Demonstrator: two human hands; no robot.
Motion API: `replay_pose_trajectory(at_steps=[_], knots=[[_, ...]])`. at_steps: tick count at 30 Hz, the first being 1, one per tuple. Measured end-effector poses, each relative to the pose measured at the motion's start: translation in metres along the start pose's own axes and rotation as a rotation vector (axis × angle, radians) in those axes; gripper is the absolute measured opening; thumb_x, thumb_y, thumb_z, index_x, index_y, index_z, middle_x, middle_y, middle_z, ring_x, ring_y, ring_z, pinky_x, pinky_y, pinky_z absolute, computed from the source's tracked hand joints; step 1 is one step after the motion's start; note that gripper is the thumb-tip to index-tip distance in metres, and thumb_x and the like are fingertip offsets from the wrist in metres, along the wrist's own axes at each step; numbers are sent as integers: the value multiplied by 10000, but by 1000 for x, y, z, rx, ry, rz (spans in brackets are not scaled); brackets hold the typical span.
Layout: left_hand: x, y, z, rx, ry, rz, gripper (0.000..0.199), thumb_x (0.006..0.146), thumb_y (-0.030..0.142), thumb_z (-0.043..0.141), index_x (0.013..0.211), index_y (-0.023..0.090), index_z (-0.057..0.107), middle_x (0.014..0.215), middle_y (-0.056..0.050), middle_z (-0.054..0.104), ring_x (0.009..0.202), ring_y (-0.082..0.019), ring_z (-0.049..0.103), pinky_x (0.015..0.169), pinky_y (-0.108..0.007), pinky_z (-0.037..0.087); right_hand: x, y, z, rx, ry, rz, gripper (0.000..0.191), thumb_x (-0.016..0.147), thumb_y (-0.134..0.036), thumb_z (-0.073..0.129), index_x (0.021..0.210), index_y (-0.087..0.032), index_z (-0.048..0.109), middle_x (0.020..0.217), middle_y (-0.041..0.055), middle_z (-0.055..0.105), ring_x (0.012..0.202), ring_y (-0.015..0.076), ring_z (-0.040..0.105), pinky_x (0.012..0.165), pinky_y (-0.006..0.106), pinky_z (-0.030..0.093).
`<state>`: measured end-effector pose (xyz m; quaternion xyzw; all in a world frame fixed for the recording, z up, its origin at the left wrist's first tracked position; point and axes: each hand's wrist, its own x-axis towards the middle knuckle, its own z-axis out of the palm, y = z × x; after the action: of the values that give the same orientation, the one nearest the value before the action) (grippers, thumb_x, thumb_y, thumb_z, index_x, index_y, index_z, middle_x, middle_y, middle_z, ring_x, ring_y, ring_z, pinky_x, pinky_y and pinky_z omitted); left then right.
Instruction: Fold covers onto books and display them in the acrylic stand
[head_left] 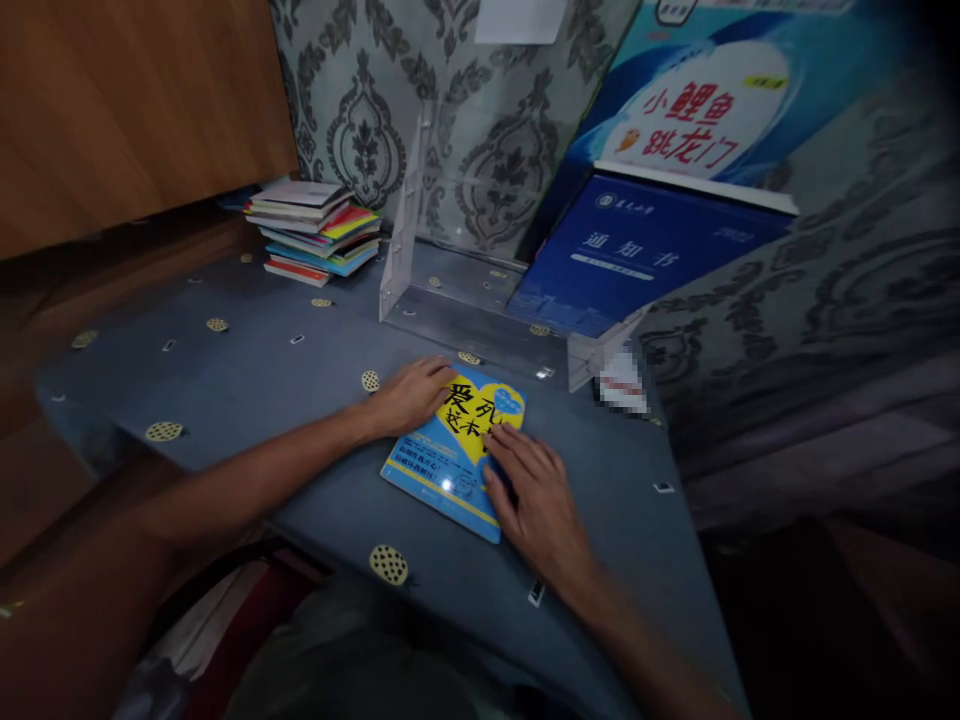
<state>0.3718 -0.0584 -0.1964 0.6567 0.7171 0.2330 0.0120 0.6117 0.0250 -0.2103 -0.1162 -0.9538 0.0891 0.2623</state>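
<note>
A blue book with a yellow heart on its cover [435, 475] lies closed on the grey-blue tablecloth [277, 390]. My left hand [417, 395] rests at the book's upper left edge, its fingertips on the cover. Over the right side of the same book lies my right hand [536, 490], with its fingers stretched across the cover and the thumb a little apart. Neither hand is wrapped round anything.
A clear rack [401, 235] stands behind the book, holding a dark blue book [622, 255] and a larger teal one [697, 110] at its right. A stack of books [322, 225] is at the back left, beside a wooden cabinet [142, 110]. A blurred white item [622, 382] sits right of the rack.
</note>
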Motion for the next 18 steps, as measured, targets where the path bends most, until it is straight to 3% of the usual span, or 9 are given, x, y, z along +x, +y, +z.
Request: replay_pose_trajectory(at_steps=[8, 18], knots=[[0, -2, -1, -10, 4, -7, 346, 1009, 249, 393, 1280, 176, 595, 1431, -131, 590, 1347, -252, 531, 1185, -479, 401, -27, -32, -29, 229, -49, -117, 252, 1007, -278, 580, 1217, -234, 711, 1161, 109, 765, 1149, 277, 677, 981, 496, 556], [-4, 1, -2, 67, 46, -98, 414, 1008, 279, 375, 1318, 152, 617, 1346, -134, 631, 1238, -256, 592, 1117, -441, 458, -21, -30, -29, 505, 17, 62, 215, 1001, -248, 557, 1001, -224, 771, 973, 82, 786, 954, 226, 719, 927, 446, 576]])
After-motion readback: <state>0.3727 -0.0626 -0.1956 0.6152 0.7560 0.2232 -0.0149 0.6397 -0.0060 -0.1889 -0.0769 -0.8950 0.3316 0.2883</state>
